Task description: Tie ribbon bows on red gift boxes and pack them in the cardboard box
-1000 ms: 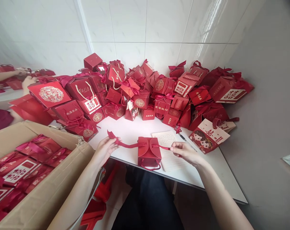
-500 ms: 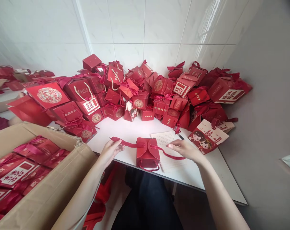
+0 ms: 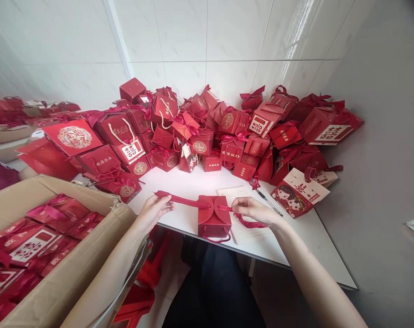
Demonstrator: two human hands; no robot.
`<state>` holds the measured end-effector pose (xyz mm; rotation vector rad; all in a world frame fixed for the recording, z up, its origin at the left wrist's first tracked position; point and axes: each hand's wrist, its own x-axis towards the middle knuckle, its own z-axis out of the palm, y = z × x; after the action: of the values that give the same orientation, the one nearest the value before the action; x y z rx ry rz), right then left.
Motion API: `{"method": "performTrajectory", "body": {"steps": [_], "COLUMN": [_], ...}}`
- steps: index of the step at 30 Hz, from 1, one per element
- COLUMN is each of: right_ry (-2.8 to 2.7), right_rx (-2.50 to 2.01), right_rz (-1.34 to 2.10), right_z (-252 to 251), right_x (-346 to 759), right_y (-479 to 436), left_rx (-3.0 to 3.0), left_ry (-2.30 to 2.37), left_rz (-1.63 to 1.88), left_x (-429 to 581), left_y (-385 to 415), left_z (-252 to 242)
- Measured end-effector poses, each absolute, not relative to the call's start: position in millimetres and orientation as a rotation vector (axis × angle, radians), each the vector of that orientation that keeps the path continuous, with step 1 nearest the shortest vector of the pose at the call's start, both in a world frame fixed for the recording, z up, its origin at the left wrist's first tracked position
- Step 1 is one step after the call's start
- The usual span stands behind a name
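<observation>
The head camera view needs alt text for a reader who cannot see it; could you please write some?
A person's left hand and right hand pinch a red ribbon on either side of a small red box on a white table. Red gift boxes are heaped behind it, with an open cardboard carton of more at the picture's left.
</observation>
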<state>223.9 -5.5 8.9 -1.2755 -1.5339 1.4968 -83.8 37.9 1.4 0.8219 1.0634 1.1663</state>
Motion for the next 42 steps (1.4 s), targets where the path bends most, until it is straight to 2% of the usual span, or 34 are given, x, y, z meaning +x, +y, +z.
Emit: {"method": "performTrajectory", "body": {"steps": [6,19,29,36,42], "right_ry": [-1.125,-1.175,-1.186,-1.418,-1.167], "right_rx": [-1.166,-1.254,-1.187,-1.178,-1.05], "right_rz": [1.582,1.638,1.649,1.695,1.504], "right_z": [14,9,8,22,35], "right_x": [220,245,270,279,277], "right_y": [-2,-15,-30,-36,-42], "left_rx": [0.796,0.793,0.716,0.932,1.416], "left_ry": [1.072,1.124,1.11,1.191,1.47], "left_rz": [1.125,1.1,1.396,1.439,1.344], "left_x": [-72,-70,-95,-104,-122], "left_y": [39,37,41,39,50], "left_z": [-8,-13,20,57,59]}}
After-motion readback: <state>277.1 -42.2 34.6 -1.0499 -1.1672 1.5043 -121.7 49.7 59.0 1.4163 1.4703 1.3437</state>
